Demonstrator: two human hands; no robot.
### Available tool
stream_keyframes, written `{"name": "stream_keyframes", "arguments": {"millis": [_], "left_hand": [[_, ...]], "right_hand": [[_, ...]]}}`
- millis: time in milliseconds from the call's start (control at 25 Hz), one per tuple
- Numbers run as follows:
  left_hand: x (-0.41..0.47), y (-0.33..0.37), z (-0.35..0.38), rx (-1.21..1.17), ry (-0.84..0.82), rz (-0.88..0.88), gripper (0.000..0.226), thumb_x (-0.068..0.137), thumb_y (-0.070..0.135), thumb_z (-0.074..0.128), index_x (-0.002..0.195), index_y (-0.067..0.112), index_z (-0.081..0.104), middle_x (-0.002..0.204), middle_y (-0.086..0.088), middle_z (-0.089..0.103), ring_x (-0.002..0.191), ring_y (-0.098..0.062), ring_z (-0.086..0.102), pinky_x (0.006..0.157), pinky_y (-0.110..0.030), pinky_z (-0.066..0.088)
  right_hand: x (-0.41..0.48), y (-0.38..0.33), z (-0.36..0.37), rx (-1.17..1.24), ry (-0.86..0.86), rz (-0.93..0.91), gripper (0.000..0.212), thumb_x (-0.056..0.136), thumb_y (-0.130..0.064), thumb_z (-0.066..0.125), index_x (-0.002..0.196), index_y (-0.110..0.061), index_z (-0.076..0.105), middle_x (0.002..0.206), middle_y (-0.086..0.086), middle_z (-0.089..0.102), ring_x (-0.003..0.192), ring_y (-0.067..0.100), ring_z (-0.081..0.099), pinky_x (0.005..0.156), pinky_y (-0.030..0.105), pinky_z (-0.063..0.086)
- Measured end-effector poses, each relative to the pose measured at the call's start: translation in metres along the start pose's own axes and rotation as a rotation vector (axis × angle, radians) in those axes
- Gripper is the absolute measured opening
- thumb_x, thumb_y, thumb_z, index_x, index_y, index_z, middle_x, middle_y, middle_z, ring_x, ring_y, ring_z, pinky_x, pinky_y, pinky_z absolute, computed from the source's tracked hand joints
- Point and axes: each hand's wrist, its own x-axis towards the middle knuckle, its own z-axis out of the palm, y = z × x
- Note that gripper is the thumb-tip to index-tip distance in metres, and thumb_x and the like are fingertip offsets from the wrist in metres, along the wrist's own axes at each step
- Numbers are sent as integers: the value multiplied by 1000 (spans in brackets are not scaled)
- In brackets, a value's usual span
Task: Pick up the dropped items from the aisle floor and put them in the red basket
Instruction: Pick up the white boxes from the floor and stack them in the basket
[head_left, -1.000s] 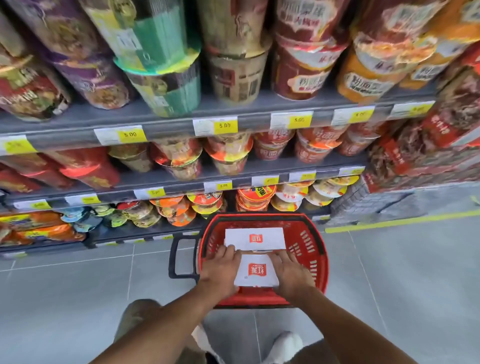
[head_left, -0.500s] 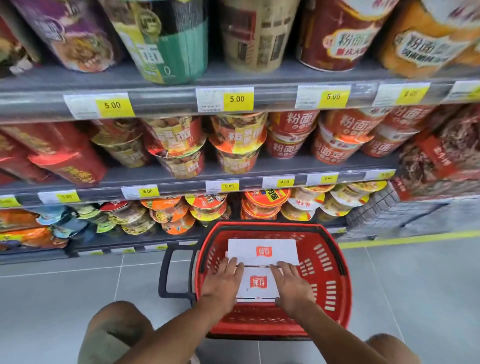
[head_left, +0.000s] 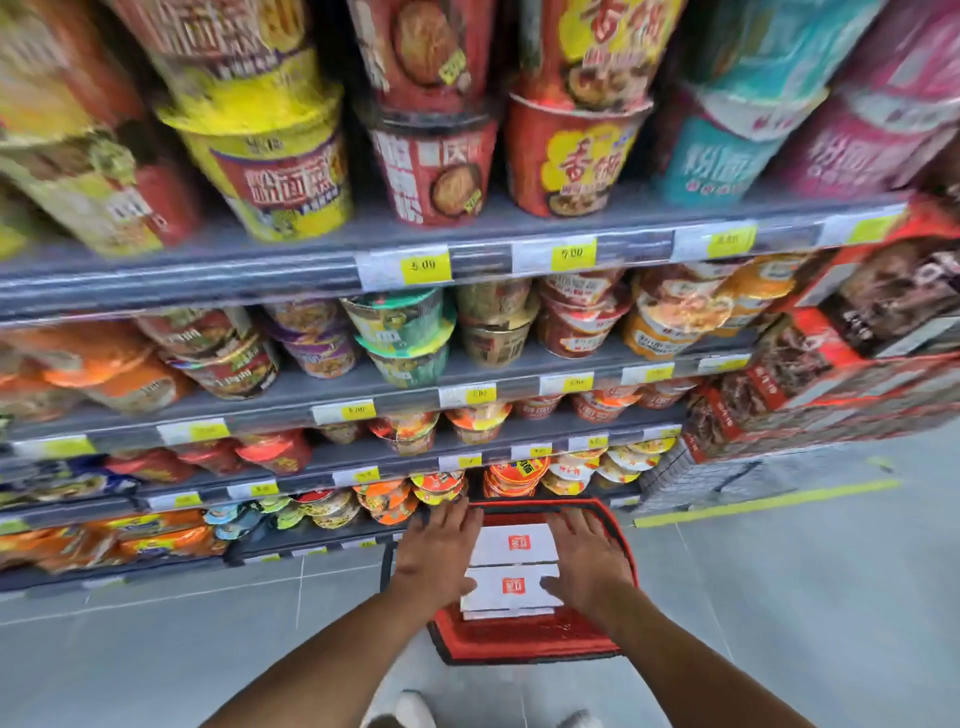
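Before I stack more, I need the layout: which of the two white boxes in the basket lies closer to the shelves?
The upper white box, at the red basket's far end; the other white box lies nearer the person.

Blurred yellow price tag (head_left: 425, 266) reading roughly 5.00, shelf edge (head_left: 208, 275), other print illegible

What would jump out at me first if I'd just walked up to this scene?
Probably the wall of bright noodle cups stacked on grey shelves, filling the top of the view. Next, low in the middle, the red basket on the grey floor, holding two white boxes. The left hand and right hand are spread open on either side of the boxes.
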Motion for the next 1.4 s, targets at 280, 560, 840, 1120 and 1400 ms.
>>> {"name": "stream_keyframes", "arguments": {"millis": [280, 560, 840, 1120, 1400], "left_hand": [[-56, -28, -88, -24, 58, -84, 101, 89, 60, 67, 162, 25, 7, 171, -4, 4, 157, -29, 8, 124, -56, 17], [-124, -50, -84, -150, 147, -405, 99, 89, 62, 64, 162, 26, 7, 170, -3, 7, 156, -28, 11, 123, -55, 23], [-229, -99, -44, -230, 214, -733, 100, 90, 68, 57, 163, 24, 4, 170, -4, 9, 156, -27, 11, 122, -54, 23], [-383, -150, 39, -379, 243, -1092, 100, 89, 69, 58, 163, 26, 7, 170, -1, 10, 156, -26, 13, 121, -52, 26], [-564, -200, 129, -469, 253, -1368, 99, 88, 68, 59, 162, 24, 9, 170, -2, 10, 156, -25, 14, 121, -51, 26]], "right_hand": [[-25, -43, -84, 46, 62, -66, 99, 85, -61, 69, 161, -27, 16, 169, 0, 14, 155, 27, 15, 120, 48, 31], [-2, -99, -123, -65, 68, -334, 101, 81, -64, 71, 160, -27, 20, 167, -1, 19, 153, 25, 20, 119, 48, 33], [-3, -217, -114, -204, 14, -631, 101, 79, -71, 66, 159, -26, 23, 168, 0, 18, 153, 26, 20, 121, 46, 30], [-54, -390, -62, -356, -62, -963, 104, 77, -69, 71, 159, -26, 22, 167, 1, 19, 152, 26, 22, 121, 46, 29], [-158, -573, 19, -422, -87, -1247, 101, 77, -72, 67, 157, -24, 28, 165, 2, 26, 151, 24, 26, 119, 41, 31]]}}
